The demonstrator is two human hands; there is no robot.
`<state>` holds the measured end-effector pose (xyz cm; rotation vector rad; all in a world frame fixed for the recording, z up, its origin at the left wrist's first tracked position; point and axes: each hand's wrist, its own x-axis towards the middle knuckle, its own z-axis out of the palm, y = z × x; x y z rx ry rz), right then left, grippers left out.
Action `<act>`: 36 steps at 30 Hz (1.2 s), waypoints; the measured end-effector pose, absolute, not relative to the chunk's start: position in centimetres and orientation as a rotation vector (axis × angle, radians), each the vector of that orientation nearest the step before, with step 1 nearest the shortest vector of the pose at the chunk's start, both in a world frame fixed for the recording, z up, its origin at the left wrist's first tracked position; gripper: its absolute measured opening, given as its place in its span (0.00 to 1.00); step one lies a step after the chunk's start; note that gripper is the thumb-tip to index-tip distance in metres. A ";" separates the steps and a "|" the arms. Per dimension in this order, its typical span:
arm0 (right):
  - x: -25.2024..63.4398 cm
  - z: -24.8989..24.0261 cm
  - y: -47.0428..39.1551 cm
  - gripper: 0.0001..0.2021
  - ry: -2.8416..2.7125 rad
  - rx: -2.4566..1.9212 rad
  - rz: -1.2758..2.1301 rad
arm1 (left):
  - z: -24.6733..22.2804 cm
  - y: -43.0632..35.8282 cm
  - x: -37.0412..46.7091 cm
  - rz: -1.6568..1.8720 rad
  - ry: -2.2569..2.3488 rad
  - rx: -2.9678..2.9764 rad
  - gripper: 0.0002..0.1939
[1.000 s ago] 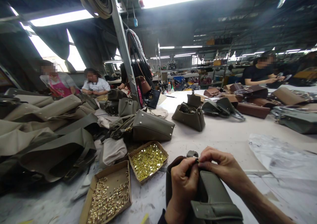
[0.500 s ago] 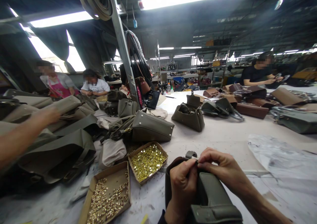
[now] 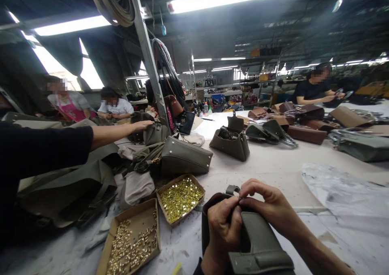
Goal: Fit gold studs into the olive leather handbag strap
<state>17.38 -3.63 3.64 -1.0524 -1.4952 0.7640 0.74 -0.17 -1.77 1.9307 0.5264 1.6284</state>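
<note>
A dark olive handbag (image 3: 264,234) lies in front of me at the table's near edge, its flap with stitched seams toward me. My left hand (image 3: 223,222) is closed on the bag's upper edge, thumb and forefinger pressed together there. Against those fingertips, my right hand (image 3: 263,196) pinches something too small to make out. A short loop of strap (image 3: 232,189) sticks up just beyond the fingers. To the left stand two cardboard trays: one (image 3: 158,226) with small gold-coloured metal pieces, the other (image 3: 199,204) with shiny yellow-gold studs.
Olive handbags (image 3: 187,155) pile up on the left, and another bag (image 3: 231,143) stands ahead. A co-worker's arm (image 3: 118,133) reaches across the pile from the left. Clear plastic sheeting (image 3: 337,190) lies on the right, brown bags (image 3: 306,134) behind it. Other people sit farther back.
The co-worker's arm has stretched farther right across the bag pile, its dark sleeve now showing. My hands stay at the same spot on the bag, the right fingers shifting slightly.
</note>
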 end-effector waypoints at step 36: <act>22.0 2.4 -1.5 0.22 -1.287 -0.733 1.240 | 6.6 5.2 0.2 0.414 0.643 1.999 0.16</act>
